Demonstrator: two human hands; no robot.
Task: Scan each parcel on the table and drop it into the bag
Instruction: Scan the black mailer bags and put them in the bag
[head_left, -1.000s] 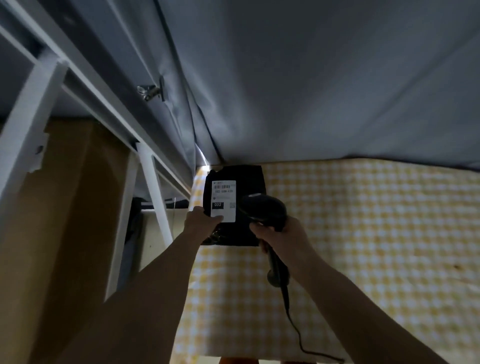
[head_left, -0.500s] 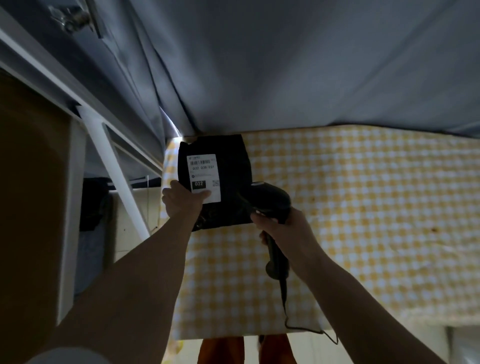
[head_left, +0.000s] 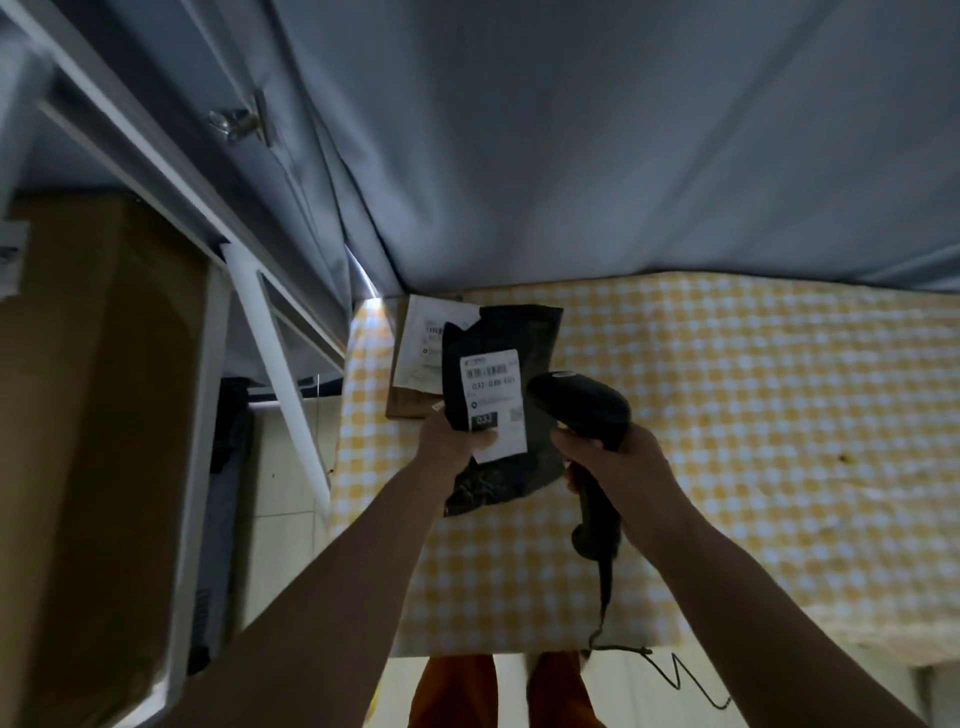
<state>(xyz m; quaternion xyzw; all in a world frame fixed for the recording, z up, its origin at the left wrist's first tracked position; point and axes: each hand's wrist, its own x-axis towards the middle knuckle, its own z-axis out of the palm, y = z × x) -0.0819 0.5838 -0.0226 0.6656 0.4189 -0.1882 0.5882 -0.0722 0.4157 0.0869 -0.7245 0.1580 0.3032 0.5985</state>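
Observation:
A black plastic parcel (head_left: 524, 358) with a white barcode label is lifted off the yellow checked table (head_left: 727, 415). My left hand (head_left: 449, 447) grips its lower left edge, thumb on the label. My right hand (head_left: 618, 462) holds a black barcode scanner (head_left: 579, 405) by the handle, its head beside the label's right edge. Under the black parcel a brown cardboard parcel (head_left: 415, 364) with a white label lies at the table's far left corner. No bag is in view.
A grey curtain (head_left: 571, 130) hangs behind the table. A white metal frame (head_left: 280, 374) and a brown cardboard box (head_left: 93, 415) stand to the left, beyond the table's left edge. The scanner's cable (head_left: 675, 670) trails off the table's near edge.
My left hand has lifted the black parcel off the table and tilted it up, which uncovered the brown parcel beneath. The scanner's head stays close by the label.

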